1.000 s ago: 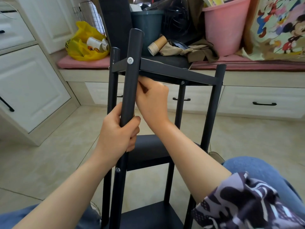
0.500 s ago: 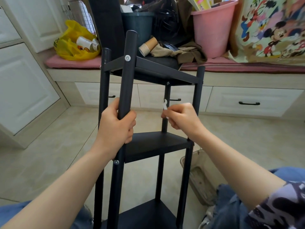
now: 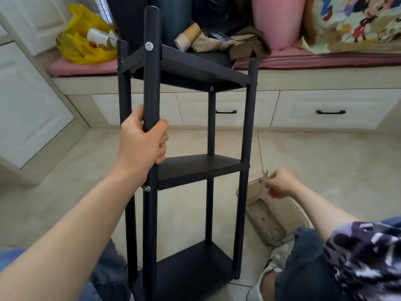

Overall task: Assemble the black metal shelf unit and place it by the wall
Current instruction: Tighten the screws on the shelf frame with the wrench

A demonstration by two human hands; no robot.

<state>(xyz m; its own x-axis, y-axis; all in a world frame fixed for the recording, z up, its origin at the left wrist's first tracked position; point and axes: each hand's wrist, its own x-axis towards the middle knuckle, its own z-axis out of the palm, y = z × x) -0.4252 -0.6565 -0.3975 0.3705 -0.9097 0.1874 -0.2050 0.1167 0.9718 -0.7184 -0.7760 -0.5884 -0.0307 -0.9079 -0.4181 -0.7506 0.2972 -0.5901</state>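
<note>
The black metal shelf unit (image 3: pixel 195 168) stands upright on the floor between my knees, with three shelves and four round posts. My left hand (image 3: pixel 142 141) grips the near front post between the top and middle shelves. My right hand (image 3: pixel 281 183) is off to the right of the unit, low down, and pinches a small silver wrench (image 3: pixel 266 174) over a clear plastic tray (image 3: pixel 269 218) on the floor. Silver bolt heads show on the near post at the top shelf (image 3: pixel 149 46) and below the middle shelf.
A bench with white drawers (image 3: pixel 325 109) and a pink cushion runs along the back, piled with a yellow bag (image 3: pixel 82 44), paper cups, cloth, a dark bin and a pink bucket (image 3: pixel 277 20). White cabinets (image 3: pixel 26 109) stand at left. The floor is beige tile.
My right hand has come away from under the top shelf and moved down and right with the wrench to the tray. My left hand stays on the post.
</note>
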